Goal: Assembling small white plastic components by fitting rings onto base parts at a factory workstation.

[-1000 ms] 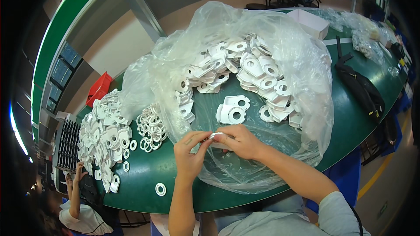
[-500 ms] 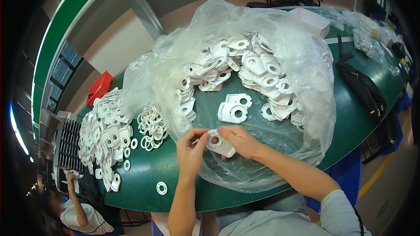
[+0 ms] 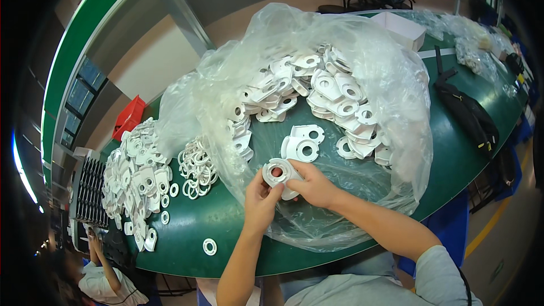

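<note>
Between my two hands is a white plastic part [image 3: 269,176] with a round hole, its ringed end turned up and away from me. My left hand [image 3: 260,203] pinches its left and lower edge, and my right hand [image 3: 310,184] grips its right side with the thumb on the face. The lower part is hidden by my fingers. Just beyond lie two similar white parts [image 3: 298,148], overlapping on a clear plastic bag. An arc of many more white parts [image 3: 341,97] is heaped farther back on the spread bag [image 3: 405,136].
Left of the bag are a pile of white rings [image 3: 197,169] and a larger heap of white parts [image 3: 136,156]. One loose ring [image 3: 209,246] lies near the front edge. A red bin [image 3: 129,117], black bag [image 3: 467,110] and white box [image 3: 398,29] stand around; a co-worker [image 3: 107,280] sits left.
My hands have turned the white part so its ringed face tilts up, its hole now higher. My left hand has shifted right and lower on it. The co-worker's hands have moved slightly.
</note>
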{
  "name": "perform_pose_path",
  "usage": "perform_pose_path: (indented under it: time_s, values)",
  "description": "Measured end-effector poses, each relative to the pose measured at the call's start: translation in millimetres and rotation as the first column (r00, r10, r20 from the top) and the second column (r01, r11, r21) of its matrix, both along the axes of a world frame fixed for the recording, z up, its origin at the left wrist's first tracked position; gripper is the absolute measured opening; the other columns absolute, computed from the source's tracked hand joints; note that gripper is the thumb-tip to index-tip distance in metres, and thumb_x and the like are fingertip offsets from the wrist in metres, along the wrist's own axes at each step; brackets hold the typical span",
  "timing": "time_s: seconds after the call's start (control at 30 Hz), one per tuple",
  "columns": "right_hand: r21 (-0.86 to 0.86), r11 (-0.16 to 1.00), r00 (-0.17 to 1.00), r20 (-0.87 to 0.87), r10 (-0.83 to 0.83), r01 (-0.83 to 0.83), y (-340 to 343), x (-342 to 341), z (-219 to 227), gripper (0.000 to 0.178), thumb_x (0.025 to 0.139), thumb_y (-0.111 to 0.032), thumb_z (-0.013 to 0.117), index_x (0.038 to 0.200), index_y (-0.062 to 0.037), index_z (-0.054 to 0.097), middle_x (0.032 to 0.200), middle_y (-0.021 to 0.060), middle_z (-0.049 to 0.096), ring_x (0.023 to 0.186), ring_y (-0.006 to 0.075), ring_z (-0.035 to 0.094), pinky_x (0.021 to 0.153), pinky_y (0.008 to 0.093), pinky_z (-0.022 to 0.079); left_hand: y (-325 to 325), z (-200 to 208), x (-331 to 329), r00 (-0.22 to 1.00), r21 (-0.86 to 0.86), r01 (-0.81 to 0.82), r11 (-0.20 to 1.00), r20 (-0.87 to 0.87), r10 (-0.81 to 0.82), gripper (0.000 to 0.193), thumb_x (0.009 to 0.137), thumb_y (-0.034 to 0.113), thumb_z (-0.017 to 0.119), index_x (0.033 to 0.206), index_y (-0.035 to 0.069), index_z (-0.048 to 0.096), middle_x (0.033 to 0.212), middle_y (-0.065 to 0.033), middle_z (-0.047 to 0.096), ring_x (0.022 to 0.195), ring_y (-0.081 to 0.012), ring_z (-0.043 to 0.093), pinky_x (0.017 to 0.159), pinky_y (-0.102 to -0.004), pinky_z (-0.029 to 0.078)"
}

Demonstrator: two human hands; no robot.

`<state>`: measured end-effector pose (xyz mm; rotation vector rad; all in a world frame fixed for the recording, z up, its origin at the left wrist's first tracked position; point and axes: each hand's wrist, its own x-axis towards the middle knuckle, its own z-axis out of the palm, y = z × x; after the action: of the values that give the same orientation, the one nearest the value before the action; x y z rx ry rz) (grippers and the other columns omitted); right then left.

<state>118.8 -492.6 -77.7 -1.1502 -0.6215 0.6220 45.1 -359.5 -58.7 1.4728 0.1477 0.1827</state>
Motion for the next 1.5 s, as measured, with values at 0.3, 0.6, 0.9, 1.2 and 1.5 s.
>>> perform_pose_path:
  time_s: [0.3,0.6,0.9,1.2,1.5]
  values:
    - [0.01,0.995,0.98,0.172,-0.096,0.095,-2,-4,9,0.027,0.082,-0.007,0.05,0.107,-0.0025,0.056,0.089,0.0013,0.06,0.07,0.0072,0.053,0.06,0.0228,0.045,0,4,-1,1.0,0.063,0.013,0.998,0.011,-0.013,0.031,0.084,0.0,0.057,0.114,0.0,0.052,0.1,-0.004,0.059,0.083,-0.0073,0.055,0.065,-0.0195,0.044]
    - [-0.071,0.997,1.0,0.028,-0.011,0.013,-4,-1,7,0.025,0.092,-0.022,0.051,0.096,0.0017,0.059,0.079,0.0047,0.06,0.066,0.0098,0.057,0.057,0.0252,0.046,7,14,1,0.981,0.17,-0.103,0.98,0.18,0.072,0.019,0.086,-0.001,0.055,0.103,-0.005,0.062,0.099,-0.0065,0.061,0.093,-0.0134,0.057,0.082,-0.0251,0.044]
    - [-0.191,0.975,0.972,0.224,-0.068,0.112,0,-10,12,0.03,0.094,-0.022,0.049,0.083,0.0026,0.062,0.067,0.0062,0.062,0.053,0.011,0.06,0.048,0.0246,0.045,21,12,-7,0.984,0.353,-0.125,0.927,0.162,0.07,0.01,0.083,0.004,0.063,0.088,-0.004,0.067,0.078,-0.0052,0.062,0.069,-0.0096,0.056,0.062,-0.022,0.043]
    - [-0.158,0.987,0.983,0.182,-0.004,0.033,0,-10,5,0.031,0.095,-0.021,0.041,0.092,-0.0001,0.063,0.085,0.0054,0.064,0.068,0.0089,0.053,0.054,0.0236,0.041,62,30,-54,0.911,0.482,-0.403,0.778,0.296,0.289,0.006,0.079,0.001,0.066,0.082,-0.004,0.067,0.075,-0.0044,0.062,0.068,-0.0095,0.055,0.061,-0.0224,0.043]
    - [-0.295,0.955,0.963,0.247,0.103,-0.027,1,-4,5,0.032,0.094,-0.018,0.038,0.09,0.0011,0.064,0.081,0.0069,0.062,0.065,0.0093,0.052,0.052,0.0208,0.041,378,51,-131,0.538,0.686,-0.69,0.232,0.27,0.799,0.022,0.081,0.016,0.066,0.094,-0.001,0.069,0.071,-0.004,0.064,0.065,-0.0092,0.058,0.05,-0.0249,0.043]
